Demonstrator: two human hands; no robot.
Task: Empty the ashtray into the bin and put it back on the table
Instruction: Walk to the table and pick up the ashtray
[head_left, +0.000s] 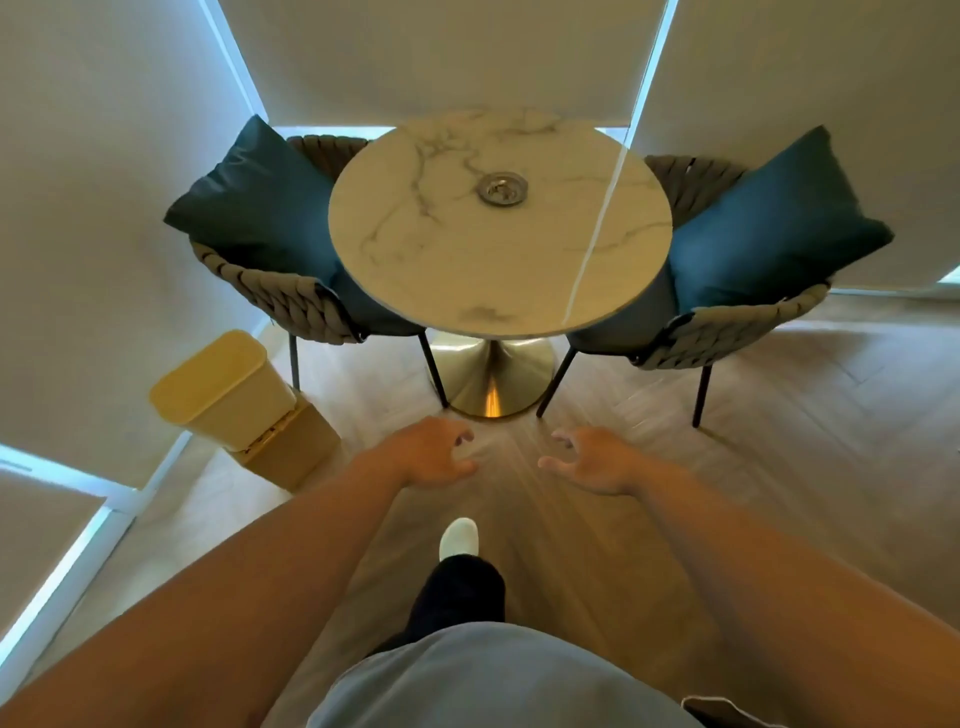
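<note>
Well — ashtray (502, 188) on table (467, 270) (hands empty, apart).

I am looking down at what seems a sitting corner of a flat or hotel room. A round marble-topped table (498, 260) on a gold foot stands between two woven chairs (291, 301) with blue cushions (260, 202). Pale roller blinds (441, 52) cover tall windows, the floor (779, 415) is wood herringbone, and a cream bin (228, 389) stands by the wall.

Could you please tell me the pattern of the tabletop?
White marble with grey veins on the tabletop, seen from the head view.
</note>
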